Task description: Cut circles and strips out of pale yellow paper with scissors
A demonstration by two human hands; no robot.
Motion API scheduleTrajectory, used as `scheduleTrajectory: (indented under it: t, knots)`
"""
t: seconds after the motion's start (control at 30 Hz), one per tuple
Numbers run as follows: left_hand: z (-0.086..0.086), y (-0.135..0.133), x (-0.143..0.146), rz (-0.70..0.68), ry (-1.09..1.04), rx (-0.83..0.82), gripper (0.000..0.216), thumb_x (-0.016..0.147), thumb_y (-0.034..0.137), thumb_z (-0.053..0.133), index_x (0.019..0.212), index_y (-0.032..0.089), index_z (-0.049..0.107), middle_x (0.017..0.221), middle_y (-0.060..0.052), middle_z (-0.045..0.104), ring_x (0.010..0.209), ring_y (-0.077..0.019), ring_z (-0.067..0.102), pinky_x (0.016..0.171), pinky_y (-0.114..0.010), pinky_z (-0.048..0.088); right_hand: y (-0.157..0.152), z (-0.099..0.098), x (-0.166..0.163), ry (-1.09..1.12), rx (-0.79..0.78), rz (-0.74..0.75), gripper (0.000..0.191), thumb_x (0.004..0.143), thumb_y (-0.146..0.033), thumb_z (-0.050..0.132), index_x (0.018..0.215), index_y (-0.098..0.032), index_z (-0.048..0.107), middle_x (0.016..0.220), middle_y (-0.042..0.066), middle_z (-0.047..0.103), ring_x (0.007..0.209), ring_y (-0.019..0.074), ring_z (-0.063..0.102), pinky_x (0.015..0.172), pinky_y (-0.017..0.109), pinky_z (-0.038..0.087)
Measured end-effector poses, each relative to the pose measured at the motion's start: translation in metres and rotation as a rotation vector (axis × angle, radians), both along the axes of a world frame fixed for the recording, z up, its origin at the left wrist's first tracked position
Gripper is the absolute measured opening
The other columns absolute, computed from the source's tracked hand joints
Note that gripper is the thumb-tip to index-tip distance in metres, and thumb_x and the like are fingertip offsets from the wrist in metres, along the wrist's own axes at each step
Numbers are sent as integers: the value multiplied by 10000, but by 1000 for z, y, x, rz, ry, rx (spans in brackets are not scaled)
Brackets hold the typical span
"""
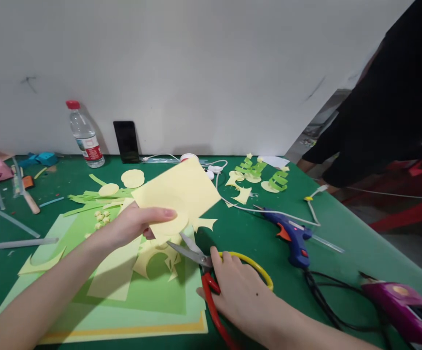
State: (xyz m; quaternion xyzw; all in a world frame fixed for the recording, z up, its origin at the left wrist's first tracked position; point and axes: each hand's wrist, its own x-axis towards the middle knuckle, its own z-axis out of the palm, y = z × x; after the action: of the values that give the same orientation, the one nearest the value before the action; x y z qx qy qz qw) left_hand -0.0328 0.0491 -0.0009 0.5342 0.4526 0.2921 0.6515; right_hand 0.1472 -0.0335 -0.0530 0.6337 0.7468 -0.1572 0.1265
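My left hand pinches a sheet of pale yellow paper, its thumb pressing a pale yellow paper disc flat against the sheet. My right hand grips scissors with one red and one yellow handle. Their blades are apart, pointing at the lower edge of the paper. Beneath lie cut-out scraps with curved edges, resting on stacked green paper sheets. Whether the blades touch the paper I cannot tell.
A blue glue gun with a black cord lies at right, near a white cable. Green curled paper pieces stand behind it. A water bottle and phone lean by the wall. A person in black stands at right.
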Motion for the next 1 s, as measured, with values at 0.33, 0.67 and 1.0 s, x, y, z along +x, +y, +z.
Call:
scheduleTrajectory:
  t: [0.33,0.67,1.0]
  knots:
    - [-5,-6,16,-568,113,-153,140,686,262,607,659,154,522,549,54,424,454,-50,334,393,-190,215,-19,43,40,749,379,311,145,818,-155,509,864,-224,627,815,17,668,771,136,625,675,206,501]
    - [-35,-16,38,-983,372,-422,260,534,228,711,745,171,570,709,32,544,567,-72,473,445,-151,362,33,30,40,939,-489,74,209,679,-352,652,711,-145,655,662,-15,576,599,99,477,509,203,369]
    - [-33,-17,38,-1053,339,-260,114,674,252,612,753,186,566,686,36,532,617,-95,492,507,-176,392,21,22,27,998,-526,0,118,612,-197,594,531,-137,532,531,-56,410,503,58,364,416,170,273]
